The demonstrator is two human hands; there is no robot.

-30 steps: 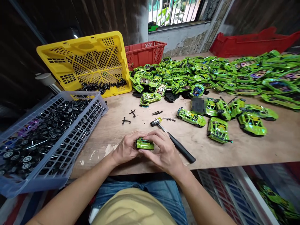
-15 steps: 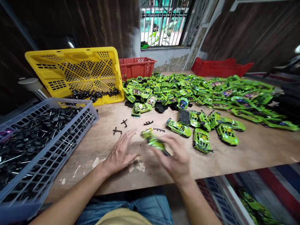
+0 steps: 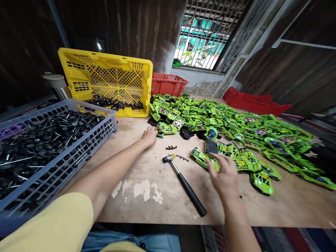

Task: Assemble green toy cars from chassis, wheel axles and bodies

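Observation:
My left hand (image 3: 149, 137) reaches across the table, its fingers curled against the left end of a green toy car (image 3: 167, 129) at the near edge of the pile. My right hand (image 3: 225, 175) is over the near group of green cars, fingers apart, thumb side close to one car (image 3: 201, 157). No object shows in its grasp. Between my arms lies a hammer (image 3: 187, 189) with a black handle and a yellow-and-black head. Two small black plastic parts, a toothed piece (image 3: 171, 147) and a curved strip (image 3: 182, 158), lie beside the hammer head.
A bluish crate (image 3: 115, 122) of black wheels and axles stands at left. Behind it, a yellow crate (image 3: 105, 57) is tipped on its side with black parts inside. Two red crates (image 3: 169, 84) (image 3: 257, 101) stand beyond the heap of green car bodies (image 3: 210, 115).
My right hand has moved right to the near cars and released the green car it held. My left hand has reached forward to the pile. The hammer is now fully visible.

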